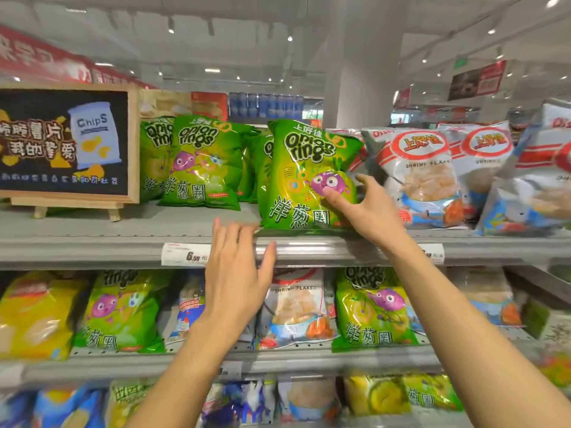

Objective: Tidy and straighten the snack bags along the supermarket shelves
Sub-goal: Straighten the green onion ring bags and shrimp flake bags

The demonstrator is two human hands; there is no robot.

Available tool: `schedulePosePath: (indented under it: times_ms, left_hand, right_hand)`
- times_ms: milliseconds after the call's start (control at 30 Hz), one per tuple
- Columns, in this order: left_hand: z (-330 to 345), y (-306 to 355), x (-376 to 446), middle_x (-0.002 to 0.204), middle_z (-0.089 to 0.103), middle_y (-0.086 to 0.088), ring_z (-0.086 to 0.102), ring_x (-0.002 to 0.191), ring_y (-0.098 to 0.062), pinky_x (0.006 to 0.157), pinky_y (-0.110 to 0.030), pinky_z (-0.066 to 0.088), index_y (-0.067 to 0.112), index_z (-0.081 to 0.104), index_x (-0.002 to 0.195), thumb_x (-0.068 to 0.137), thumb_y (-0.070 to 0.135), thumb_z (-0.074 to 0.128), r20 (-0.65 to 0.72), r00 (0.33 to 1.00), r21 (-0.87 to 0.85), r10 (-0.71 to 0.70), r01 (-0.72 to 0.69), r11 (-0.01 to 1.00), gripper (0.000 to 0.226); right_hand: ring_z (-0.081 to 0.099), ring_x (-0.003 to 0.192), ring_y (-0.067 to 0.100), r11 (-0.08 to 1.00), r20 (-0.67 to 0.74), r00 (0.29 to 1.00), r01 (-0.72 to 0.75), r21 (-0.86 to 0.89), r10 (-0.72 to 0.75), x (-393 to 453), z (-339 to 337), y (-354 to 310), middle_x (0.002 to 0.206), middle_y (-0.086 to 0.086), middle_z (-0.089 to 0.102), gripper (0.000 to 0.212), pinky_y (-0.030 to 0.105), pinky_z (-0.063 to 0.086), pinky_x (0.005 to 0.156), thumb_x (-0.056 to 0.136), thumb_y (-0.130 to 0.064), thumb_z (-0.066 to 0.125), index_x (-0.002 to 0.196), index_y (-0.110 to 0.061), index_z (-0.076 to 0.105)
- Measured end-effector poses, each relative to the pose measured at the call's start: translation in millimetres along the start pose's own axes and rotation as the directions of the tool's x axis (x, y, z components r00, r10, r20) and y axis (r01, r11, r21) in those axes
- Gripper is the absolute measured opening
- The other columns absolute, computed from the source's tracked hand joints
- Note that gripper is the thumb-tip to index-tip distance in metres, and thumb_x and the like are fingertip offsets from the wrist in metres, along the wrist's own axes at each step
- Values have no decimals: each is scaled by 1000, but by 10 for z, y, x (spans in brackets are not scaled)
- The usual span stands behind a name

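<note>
Right hand (367, 208): reaches onto the top shelf; thumb lies across the front of the foremost onion rings bag (306, 177), fingers curl round that bag's right edge. Grip holds the bag by its lower right part.
Left hand (236, 273): fingers straight and together, thumb spread. Holds nothing. It sits in front of the top shelf lip (123, 242), fingertips just short of the held bag's lower left corner; whether they touch the bag cannot be told.
Onion rings bag: green, upright, tilted slightly, standing at the front edge of the top shelf, forward of the other bags in its row.
Second onion rings bag (200, 163): stands further left and further back on the same shelf, with more green bags behind it.
Shrimp flakes bags (423, 174): white with red and blue, just right of the held bag, leaning.
Chips sign (65, 140): small framed chalkboard on an easel, far left of the top shelf.
Price tag (185, 254): on the shelf lip, partly covered by the left hand.
Middle shelf (278, 356): mixed yellow, green and shrimp flakes bags, leaning unevenly.
Bottom shelf: more bags, blurred.
</note>
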State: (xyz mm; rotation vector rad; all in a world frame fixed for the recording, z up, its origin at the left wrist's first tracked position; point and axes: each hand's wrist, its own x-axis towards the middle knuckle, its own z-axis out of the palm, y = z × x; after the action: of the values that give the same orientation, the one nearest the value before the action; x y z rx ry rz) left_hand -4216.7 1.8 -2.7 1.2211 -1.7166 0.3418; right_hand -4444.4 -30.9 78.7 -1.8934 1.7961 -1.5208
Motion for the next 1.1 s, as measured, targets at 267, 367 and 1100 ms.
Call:
schedulePosePath:
  times_ms: [267,367,1100]
  left_hand:
    - [231,436,-712,148,48,-5,35,144,-19,118,-36,28,7,62,126,94,23,55,-177,940,-341,-293,221,914,38]
    - [390,559,-1062,142,53,0,42,139,-15,116,-34,32,8,63,123,93,23,56,-176,903,-384,-391,303,872,34]
    - [1036,158,-1351,141,50,-3,48,125,-19,100,-36,41,17,43,143,90,40,65,167,764,-187,-623,645,741,61]
  right_hand:
    - [69,81,4,853,-540,827,164,495,154,-999,-165,513,86,-9,75,13,18,52,74,95,-31,67,97,-20,74]
    - [70,77,6,805,-562,772,115,582,296,-1457,-68,908,82,-8,75,14,16,53,72,95,-27,62,93,-17,72]
    - [58,120,27,947,-37,946,-320,44,321,-1366,137,2301,128,8,61,82,46,48,102,74,-50,85,139,-12,54]
